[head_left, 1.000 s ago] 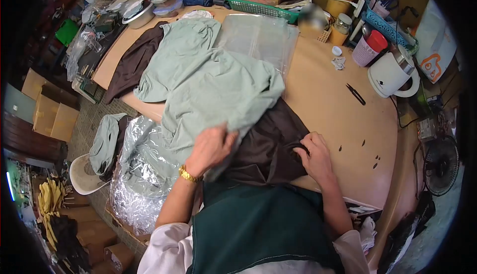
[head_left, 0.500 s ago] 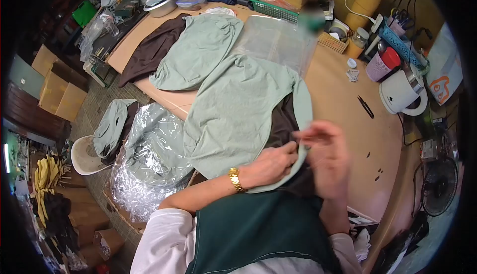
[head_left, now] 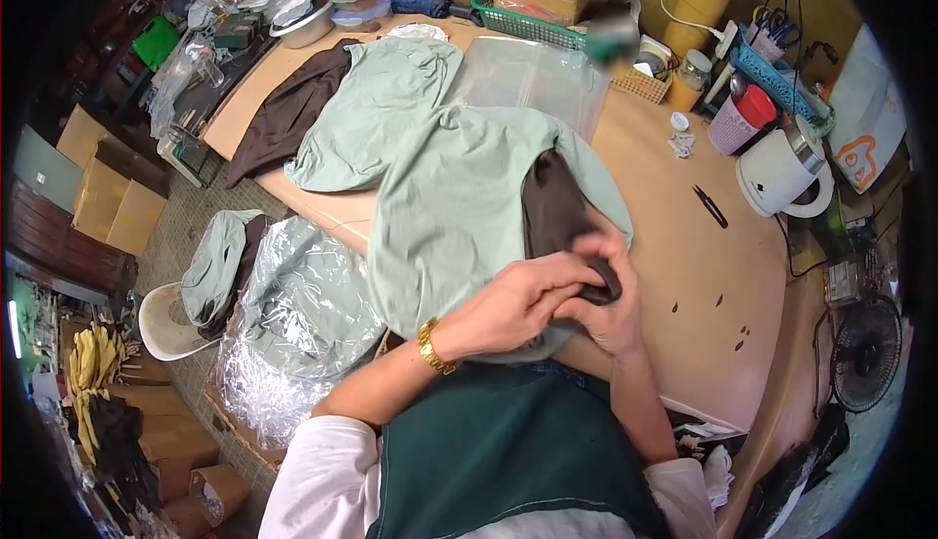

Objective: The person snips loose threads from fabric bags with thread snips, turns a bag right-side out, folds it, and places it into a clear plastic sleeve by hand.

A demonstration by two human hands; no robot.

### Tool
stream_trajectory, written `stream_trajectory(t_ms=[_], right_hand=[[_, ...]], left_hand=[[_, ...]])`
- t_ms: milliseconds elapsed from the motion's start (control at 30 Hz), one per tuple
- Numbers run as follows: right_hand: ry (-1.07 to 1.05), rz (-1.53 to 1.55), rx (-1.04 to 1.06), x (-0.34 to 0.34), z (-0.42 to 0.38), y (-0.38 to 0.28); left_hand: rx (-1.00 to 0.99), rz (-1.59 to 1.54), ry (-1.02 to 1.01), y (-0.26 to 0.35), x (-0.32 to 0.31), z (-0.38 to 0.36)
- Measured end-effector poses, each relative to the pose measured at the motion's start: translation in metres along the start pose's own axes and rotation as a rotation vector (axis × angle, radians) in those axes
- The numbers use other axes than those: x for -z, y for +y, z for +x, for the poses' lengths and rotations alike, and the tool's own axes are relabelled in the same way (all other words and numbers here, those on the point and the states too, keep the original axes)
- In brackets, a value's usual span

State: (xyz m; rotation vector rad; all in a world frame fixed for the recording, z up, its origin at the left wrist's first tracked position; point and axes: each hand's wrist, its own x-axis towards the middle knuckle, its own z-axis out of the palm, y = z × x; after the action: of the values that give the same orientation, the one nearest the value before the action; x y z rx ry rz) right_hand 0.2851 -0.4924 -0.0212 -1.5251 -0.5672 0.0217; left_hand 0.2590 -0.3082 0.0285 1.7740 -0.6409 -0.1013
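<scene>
A pale green cloth piece (head_left: 445, 207) lies spread on the table in front of me, its right side curving round a dark brown cloth part (head_left: 552, 202). Both hands meet at the near right end of the brown cloth. My left hand (head_left: 532, 300), below a gold wristwatch, has its fingers closed on the brown edge. My right hand (head_left: 616, 295) curls round a bunched fold of the same brown cloth, thumb toward me. The fingers partly hide how the fold is held. Another green piece (head_left: 376, 114) and a brown piece (head_left: 293, 114) lie farther back on the left.
Clear plastic sheets (head_left: 528, 80) lie behind the cloth. Black thread snips (head_left: 710, 207) and small dark scraps are on the right, near a white kettle (head_left: 782, 168). A plastic-wrapped bundle (head_left: 303, 324) and a white stool (head_left: 171, 324) stand left of the table.
My right hand has moved in from the side and closed round the brown cloth's edge. The brown part is more exposed, and the green strip over it has shifted right.
</scene>
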Motion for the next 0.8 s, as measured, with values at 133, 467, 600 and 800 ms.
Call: stream_trajectory(t_ms=[133, 467, 600, 800], right_hand=[[0.274, 0.353, -0.487, 0.017, -0.047, 0.031], [0.466, 0.806, -0.331, -0.005, -0.061, 0.037], [0.283, -0.282, 0.085, -0.007, -0.058, 0.0], [-0.011, -0.539, 0.642, 0.001, -0.005, 0.022]], left_hand=[[0.373, -0.127, 0.325, -0.029, 0.014, -0.012], [0.334, 0.838, 0.262, -0.079, -0.011, 0.001], [0.278, 0.897, 0.296, -0.056, 0.009, 0.009], [-0.169, 0.908, 0.23, 0.034, 0.018, 0.03]])
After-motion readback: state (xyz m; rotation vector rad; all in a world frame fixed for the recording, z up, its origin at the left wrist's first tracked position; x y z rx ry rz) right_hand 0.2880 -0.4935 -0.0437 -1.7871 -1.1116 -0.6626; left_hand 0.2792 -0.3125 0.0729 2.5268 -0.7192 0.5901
